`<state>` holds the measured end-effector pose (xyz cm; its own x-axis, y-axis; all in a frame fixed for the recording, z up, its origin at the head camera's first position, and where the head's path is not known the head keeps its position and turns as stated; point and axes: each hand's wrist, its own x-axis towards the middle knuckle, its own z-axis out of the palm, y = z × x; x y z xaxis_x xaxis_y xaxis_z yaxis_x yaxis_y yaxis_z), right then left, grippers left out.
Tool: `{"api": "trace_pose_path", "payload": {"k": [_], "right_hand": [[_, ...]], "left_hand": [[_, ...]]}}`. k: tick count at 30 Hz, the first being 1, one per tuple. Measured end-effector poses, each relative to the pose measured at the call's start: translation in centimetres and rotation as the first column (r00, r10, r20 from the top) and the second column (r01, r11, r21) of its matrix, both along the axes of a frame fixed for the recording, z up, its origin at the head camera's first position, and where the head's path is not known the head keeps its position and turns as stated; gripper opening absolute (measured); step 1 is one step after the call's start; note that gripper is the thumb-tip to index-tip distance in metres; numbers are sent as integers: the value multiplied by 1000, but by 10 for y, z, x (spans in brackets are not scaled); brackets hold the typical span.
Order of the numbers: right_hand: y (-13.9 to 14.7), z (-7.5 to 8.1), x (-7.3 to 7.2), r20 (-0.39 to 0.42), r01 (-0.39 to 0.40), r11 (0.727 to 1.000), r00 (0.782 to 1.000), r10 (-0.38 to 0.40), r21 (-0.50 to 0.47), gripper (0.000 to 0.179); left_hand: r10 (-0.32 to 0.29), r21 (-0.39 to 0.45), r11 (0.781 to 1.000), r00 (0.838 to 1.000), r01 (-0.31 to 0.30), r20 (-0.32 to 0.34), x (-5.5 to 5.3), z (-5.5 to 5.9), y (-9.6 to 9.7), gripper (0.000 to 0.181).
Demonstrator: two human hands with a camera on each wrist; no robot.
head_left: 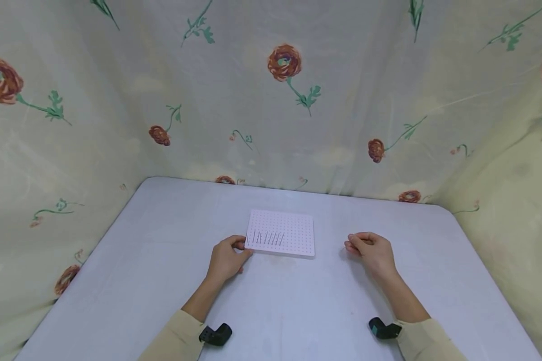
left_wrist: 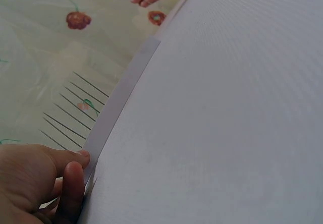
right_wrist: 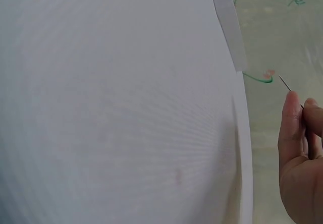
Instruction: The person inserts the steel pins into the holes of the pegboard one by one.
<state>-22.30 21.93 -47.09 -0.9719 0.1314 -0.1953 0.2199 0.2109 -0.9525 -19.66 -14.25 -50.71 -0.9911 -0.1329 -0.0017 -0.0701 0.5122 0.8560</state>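
Note:
A white perforated board (head_left: 300, 228) lies near the middle of the table, its surface dotted with rows of small holes. Several thin dark needles (head_left: 265, 237) stand upright in one row toward its front left; the left wrist view shows these needles (left_wrist: 75, 103) from the side. My left hand (head_left: 226, 260) grips the board's front left corner, thumb at the front edge (left_wrist: 123, 85). Off to the right of the board, my right hand (head_left: 375, 253) is raised over the table and pinches a single needle (right_wrist: 284, 82), its tip sticking out past the fingertips.
The board rests on a table (head_left: 171, 225) with a white cover and rounded far corners. A pale curtain (head_left: 226, 80) printed with flowers surrounds it at the back and both sides. Black devices sit at the left wrist (head_left: 216, 335) and the right wrist (head_left: 384, 329).

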Motion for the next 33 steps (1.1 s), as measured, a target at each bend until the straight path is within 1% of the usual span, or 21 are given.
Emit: {"api": "trace_pose_path", "payload": {"k": [5, 12, 18, 25, 33], "right_hand": [[-3, 0, 2, -38, 45, 999, 998, -44, 7, 37], [-9, 0, 2, -62, 68, 997, 996, -71, -45, 36], [-18, 3, 2, -73, 44, 997, 996, -49, -67, 34], [-33, 9, 2, -81, 30, 999, 996, -29, 16, 30], [-50, 13, 0, -120, -2, 1000, 993, 2, 0, 27]], "left_hand": [[1, 3, 1000, 1000, -1, 2, 0, 0, 0, 41], [4, 2, 1000, 1000, -4, -2, 0, 0, 1, 40], [15, 4, 1000, 1000, -15, 8, 0, 1, 2, 40], [20, -3, 1000, 1000, -20, 11, 1, 1, 2, 40], [13, 5, 1000, 1000, -13, 0, 1, 2, 1, 40]]}}
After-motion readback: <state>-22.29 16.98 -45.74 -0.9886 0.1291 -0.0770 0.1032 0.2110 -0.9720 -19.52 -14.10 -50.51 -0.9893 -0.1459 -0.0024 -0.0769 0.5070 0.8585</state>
